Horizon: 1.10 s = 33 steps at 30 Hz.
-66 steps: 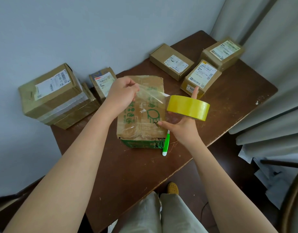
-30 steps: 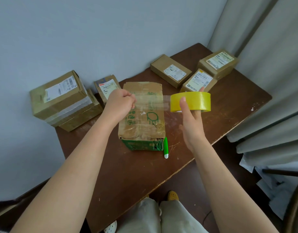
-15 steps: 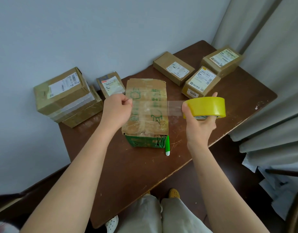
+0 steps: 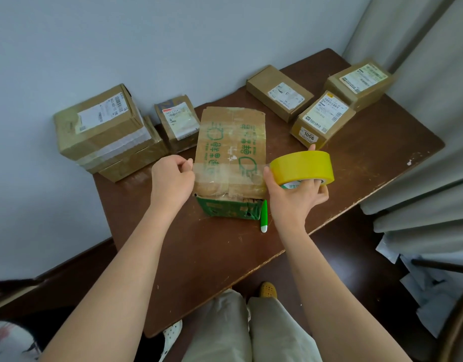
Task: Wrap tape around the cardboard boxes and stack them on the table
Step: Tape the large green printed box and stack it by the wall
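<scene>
I'm looking down at the table (image 4: 329, 205), a dark brown one shoved against a pale wall, with a curtain (image 4: 434, 126) hanging off its right side. The big box (image 4: 99, 126) sits at the back left on top of a flatter one, a wide clear band already round it. In the middle is the printed box (image 4: 231, 142) (green lettering on top, green front face), and that's the one I'm working on. A strip of clear tape (image 4: 225, 169) runs across its top, left edge to right edge. Three labelled boxes sit back right: the flat box (image 4: 277, 91), the 1006 box (image 4: 321, 121) and the corner box (image 4: 360, 82). A small box (image 4: 176, 120) stands between the big box and the printed one.

My right hand (image 4: 295, 197) grips the yellow roll (image 4: 302, 167) just past the printed box's right edge, fingers hooked through the core. My left hand (image 4: 171, 178) pinches the tape end at the left edge. A green pen (image 4: 263, 216) lies beside the box's front right corner.
</scene>
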Each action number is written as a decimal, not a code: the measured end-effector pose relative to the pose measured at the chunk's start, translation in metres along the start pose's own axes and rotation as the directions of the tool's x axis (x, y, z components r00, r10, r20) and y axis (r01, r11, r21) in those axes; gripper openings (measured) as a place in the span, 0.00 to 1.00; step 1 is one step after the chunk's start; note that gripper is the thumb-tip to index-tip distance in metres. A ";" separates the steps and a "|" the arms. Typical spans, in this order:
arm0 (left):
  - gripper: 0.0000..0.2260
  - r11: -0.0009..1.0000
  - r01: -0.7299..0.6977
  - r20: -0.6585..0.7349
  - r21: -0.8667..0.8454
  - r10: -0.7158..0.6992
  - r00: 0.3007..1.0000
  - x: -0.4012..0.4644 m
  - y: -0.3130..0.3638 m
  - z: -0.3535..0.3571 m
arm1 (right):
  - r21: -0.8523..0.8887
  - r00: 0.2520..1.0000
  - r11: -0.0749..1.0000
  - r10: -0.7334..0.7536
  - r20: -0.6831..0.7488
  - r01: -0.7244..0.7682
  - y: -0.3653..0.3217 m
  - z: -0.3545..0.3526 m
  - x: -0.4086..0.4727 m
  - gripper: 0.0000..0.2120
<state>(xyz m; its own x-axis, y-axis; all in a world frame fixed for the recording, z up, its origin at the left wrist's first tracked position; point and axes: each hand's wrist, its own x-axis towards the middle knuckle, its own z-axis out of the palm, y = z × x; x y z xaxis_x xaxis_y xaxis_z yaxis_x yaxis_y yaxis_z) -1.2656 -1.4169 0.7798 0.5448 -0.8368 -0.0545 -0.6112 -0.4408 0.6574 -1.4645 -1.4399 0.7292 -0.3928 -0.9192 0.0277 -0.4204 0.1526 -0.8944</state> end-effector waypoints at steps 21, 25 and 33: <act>0.18 1.000 0.019 0.009 -0.016 -0.018 1.000 0.013 -0.021 0.013 | -0.149 0.994 0.985 -0.100 -0.053 0.091 0.004 0.013 -0.009 0.45; 0.20 0.999 0.027 0.036 -0.016 -0.027 0.999 0.013 -0.021 0.014 | -0.158 0.992 0.983 -0.104 -0.070 0.092 0.004 0.013 -0.009 0.46; 0.18 1.000 0.005 0.070 -0.028 -0.003 0.998 0.015 -0.023 0.017 | -0.210 0.990 0.973 -0.117 -0.073 0.100 0.008 0.014 -0.012 0.44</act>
<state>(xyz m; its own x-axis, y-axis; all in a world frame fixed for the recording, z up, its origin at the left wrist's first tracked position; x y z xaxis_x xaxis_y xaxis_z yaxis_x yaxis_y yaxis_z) -1.2526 -1.4247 0.7511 0.5054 -0.8560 -0.1086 -0.5923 -0.4357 0.6778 -1.4523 -1.4326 0.7154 -0.3993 -0.9019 0.1651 -0.6199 0.1329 -0.7733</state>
